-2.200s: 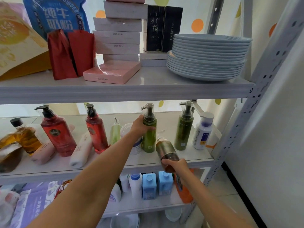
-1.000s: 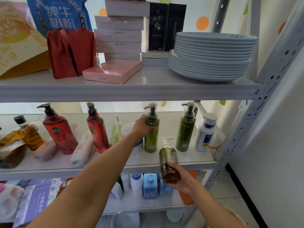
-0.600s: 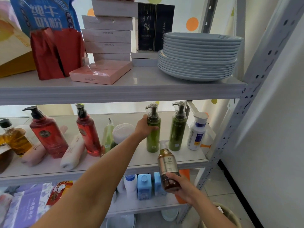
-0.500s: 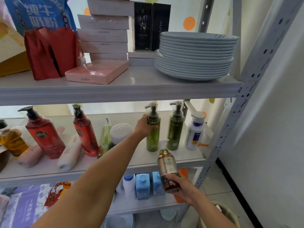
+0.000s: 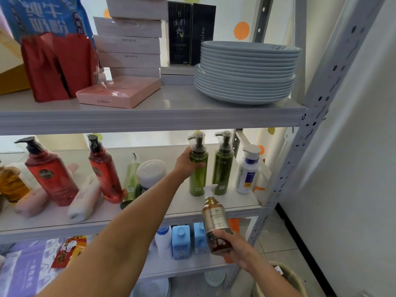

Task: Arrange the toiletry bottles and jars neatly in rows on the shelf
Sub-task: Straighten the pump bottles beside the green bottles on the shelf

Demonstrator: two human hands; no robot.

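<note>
**Mid-shelf sort: both hands on bottles, amber one not yet placed**

Middle shelf (image 5: 235, 202), L to R: amber bottle at far L edge (image 5: 10, 185), partly cut off. Two red pump bottles upright (image 5: 51, 174) (image 5: 106, 170), w/ two pale tubes lying flat (image 5: 32, 202) (image 5: 84, 200) beside them, not yet stood up. Slim light-green bottle (image 5: 132, 176) and white-lidded jar (image 5: 151, 172) close together, partly behind forearm.

Left hand (image 5: 186, 162): fingers wrapped round upper body of green pump bottle (image 5: 198, 168), which stands on shelf just beside 2nd green pump bottle (image 5: 222, 166). White bottle w/ blue label (image 5: 246, 170) at R end.

Right hand (image 5: 233, 245): fingers closed round base of brown pump bottle (image 5: 215, 219), held upright in air in front of shelf edge, below the green pair.

Step, as judged: R end row being tightened; brown bottle awaiting slot. Next move prob. needs brown bottle lifted over shelf lip and set down in front of the greens w/o knocking them. L side still untidy.
</note>
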